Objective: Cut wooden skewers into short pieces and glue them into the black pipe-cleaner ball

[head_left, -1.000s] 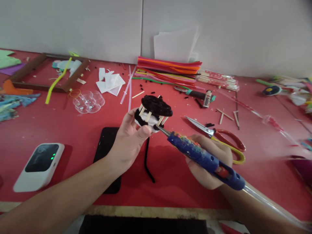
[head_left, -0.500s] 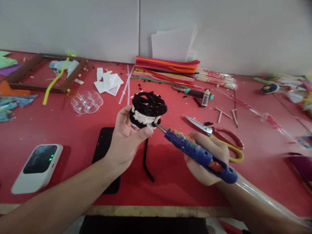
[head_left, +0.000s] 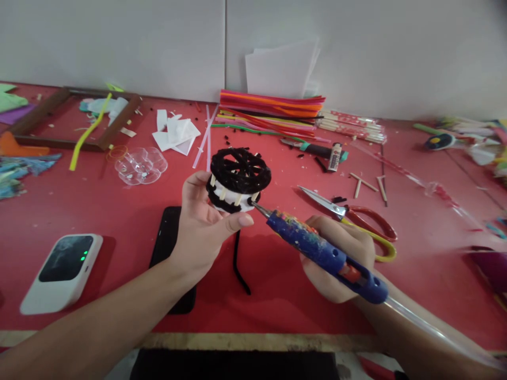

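Observation:
My left hand (head_left: 212, 219) grips a small round model (head_left: 241, 177) by its left side and underside, above the table. Its top is a spoked ring of fuzzy black pipe cleaner, borne on short wooden posts over a white base edged in black. My right hand (head_left: 340, 253) is closed round a blue hot glue gun (head_left: 309, 240) with a clear glue stick running out of its back end. The metal nozzle touches or nearly touches the lower black edge, at the foot of the right-hand post. A bent black pipe cleaner (head_left: 236, 264) lies below the model.
Scissors (head_left: 348, 214) lie right of the model, before a utility knife (head_left: 312, 149). Bundled coloured pipe cleaners (head_left: 273, 111) are along the wall. A black phone (head_left: 166, 237) lies partly under my left arm; a white device with a screen (head_left: 63, 272) is further left.
The model has tilted so its spoked top faces me more, and shifted slightly left. My left thumb has moved a little lower, off the base's edge. The glue gun is nearly still.

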Demonstrator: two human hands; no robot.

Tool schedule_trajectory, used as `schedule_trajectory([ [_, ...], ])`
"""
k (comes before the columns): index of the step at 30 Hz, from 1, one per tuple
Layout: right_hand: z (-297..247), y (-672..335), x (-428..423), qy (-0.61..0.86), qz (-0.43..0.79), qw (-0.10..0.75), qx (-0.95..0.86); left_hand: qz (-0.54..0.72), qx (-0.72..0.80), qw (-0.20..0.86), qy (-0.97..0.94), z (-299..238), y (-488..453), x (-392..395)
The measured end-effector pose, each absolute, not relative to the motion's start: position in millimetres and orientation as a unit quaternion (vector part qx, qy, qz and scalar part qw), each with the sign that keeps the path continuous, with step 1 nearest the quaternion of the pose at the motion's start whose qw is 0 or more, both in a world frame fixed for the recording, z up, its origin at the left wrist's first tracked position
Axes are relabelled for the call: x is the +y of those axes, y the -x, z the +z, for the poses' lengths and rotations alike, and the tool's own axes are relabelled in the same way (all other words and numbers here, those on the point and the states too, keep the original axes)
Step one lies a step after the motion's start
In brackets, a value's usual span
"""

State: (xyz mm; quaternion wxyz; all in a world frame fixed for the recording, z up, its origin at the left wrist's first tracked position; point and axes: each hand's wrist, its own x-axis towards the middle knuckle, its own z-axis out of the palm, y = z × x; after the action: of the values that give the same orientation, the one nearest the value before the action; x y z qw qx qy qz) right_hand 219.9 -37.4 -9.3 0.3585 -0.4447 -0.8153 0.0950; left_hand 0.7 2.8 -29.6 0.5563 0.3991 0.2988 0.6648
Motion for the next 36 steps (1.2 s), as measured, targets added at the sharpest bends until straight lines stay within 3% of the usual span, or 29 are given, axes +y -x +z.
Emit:
schedule_trajectory([
  [10, -9.0, -219.9, -38.4, 0.45, 0.079, 0.355, -0.816, 0.68, 0.303, 0.529, -0.407, -26.8, -2.4, 0.2],
  [24, -3.9, -215.7, -43.1, 0.467, 0.121, 0.377, -0.791, 0.64, 0.333, 0.587, -0.368, -25.5, -0.3, -0.2],
  [36, -4.9, -213.7, -45.0, 0.509, 0.056, 0.351, -0.784, 0.626, 0.32, 0.617, -0.354, -27.4, 0.1, 0.5],
])
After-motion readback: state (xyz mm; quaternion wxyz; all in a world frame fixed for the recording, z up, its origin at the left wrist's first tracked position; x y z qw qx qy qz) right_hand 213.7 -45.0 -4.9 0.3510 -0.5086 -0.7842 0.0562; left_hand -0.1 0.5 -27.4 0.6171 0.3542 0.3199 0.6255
